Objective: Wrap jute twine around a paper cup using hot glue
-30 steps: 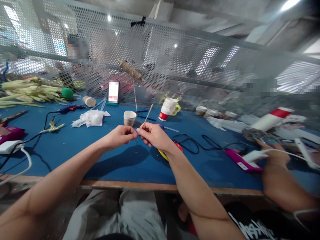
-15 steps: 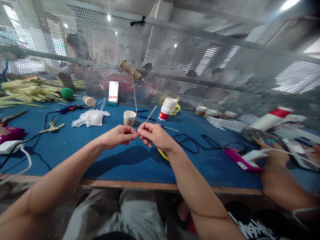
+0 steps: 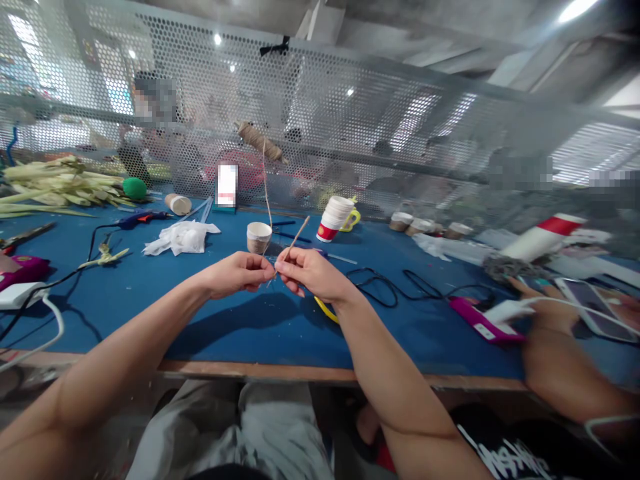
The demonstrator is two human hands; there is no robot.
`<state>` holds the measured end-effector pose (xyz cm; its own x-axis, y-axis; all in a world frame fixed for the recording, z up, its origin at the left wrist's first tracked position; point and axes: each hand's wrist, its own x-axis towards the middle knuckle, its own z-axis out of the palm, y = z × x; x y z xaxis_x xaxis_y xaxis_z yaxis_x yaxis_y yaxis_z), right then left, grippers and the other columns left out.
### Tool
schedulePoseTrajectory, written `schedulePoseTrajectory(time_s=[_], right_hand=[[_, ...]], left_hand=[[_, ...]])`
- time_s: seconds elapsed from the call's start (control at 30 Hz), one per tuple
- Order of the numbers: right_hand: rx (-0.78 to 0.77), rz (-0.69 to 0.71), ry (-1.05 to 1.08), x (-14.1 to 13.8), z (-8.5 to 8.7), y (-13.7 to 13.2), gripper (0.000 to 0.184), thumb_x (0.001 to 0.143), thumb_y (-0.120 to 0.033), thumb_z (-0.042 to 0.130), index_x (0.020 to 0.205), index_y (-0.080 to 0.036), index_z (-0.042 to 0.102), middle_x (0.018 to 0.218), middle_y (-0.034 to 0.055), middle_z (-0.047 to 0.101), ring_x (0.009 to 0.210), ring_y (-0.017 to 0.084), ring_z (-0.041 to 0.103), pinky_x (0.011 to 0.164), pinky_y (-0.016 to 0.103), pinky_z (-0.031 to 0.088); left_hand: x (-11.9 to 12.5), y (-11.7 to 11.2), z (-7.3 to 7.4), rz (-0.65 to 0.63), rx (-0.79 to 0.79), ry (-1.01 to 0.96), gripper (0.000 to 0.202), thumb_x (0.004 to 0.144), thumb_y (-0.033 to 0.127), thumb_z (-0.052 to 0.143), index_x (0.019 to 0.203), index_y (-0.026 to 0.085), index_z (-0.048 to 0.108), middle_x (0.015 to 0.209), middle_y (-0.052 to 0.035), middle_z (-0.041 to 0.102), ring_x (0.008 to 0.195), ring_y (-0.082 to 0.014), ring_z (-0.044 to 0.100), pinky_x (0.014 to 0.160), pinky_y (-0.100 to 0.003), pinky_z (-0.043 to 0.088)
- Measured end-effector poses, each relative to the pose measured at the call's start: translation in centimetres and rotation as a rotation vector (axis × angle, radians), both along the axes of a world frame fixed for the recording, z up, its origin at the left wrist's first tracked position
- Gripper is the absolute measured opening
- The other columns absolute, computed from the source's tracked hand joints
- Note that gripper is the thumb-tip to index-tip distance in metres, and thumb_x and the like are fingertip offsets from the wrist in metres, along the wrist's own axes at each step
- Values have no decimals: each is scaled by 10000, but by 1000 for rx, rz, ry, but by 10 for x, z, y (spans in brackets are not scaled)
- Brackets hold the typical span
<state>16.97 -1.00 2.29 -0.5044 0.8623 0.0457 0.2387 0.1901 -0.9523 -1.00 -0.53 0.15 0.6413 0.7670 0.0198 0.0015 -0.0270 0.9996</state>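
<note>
My left hand (image 3: 245, 273) and my right hand (image 3: 310, 272) meet fingertip to fingertip above the blue table. Twine (image 3: 267, 190) runs down from a brown spool (image 3: 260, 141) hung on the mesh panel, passes beside a paper cup (image 3: 259, 238) and reaches my fingers. From the right hand's pinch a thin brown twine-like strand (image 3: 300, 235) sticks up, slanting right. The left thumb and forefinger are pinched on the twine by the right fingertips. The cup, partly wrapped in brown, stands just beyond my hands. Where the strands meet is mostly hidden by my fingers.
Crumpled white tissue (image 3: 183, 237), a glue gun (image 3: 143, 219) and pale husks (image 3: 65, 183) lie left. Stacked cups (image 3: 335, 219) stand behind my right hand. A black cable (image 3: 380, 287) and purple power strip (image 3: 485, 321) lie right, near another person's arm (image 3: 555, 347).
My hands stay nearly in place, still pinched together; the strand's upper tip has shifted slightly down and left. At the right, the other person's phone shows more clearly.
</note>
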Motion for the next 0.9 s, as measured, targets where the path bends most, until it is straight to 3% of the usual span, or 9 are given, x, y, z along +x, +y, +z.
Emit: schedulePoseTrajectory(time_s=[0.17,0.43,0.9], right_hand=[[-8,26,10,1,0,1,185,771,-323,569,755,-156,491,549,-58,485,411,33,437,337,147,340],[72,-73,-122,-4,-4,2,190,781,-324,551,712,-165,473,530,-63,461,410,39,438,344,150,346],[-8,12,-48,-1,-3,2,147,761,-283,565,727,-161,490,516,-68,473,407,40,440,341,154,348]], left_hand=[[0,-2,3,-14,-32,-23,255,694,347,631,671,126,506,616,51,418,500,-33,324,496,-207,246],[4,1,-2,153,128,112,262,701,374,591,663,142,476,573,59,415,492,-52,358,497,-215,271],[0,0,1,10,-36,11,256,690,342,635,674,126,498,623,51,424,511,-34,338,503,-199,268]])
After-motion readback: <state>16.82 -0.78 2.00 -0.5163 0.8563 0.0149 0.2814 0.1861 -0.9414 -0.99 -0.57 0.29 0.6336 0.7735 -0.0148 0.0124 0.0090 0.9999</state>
